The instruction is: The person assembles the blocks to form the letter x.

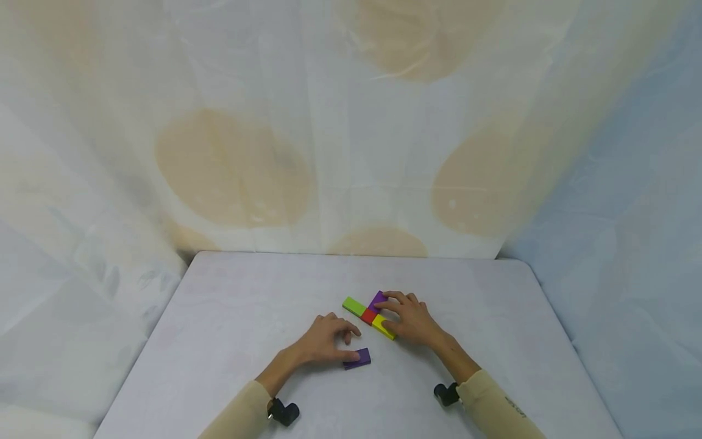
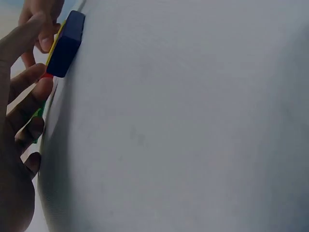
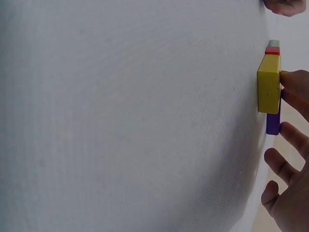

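White table (image 1: 230, 317), coloured blocks (image 1: 354, 305)

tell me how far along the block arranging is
Done so far: a green block, red block, yellow block and purple block sit joined in a cluster, steadied by the right hand. In hand: the left hand rests beside a second purple block, thumb touching it. Left: that block is apart from the cluster on the table.
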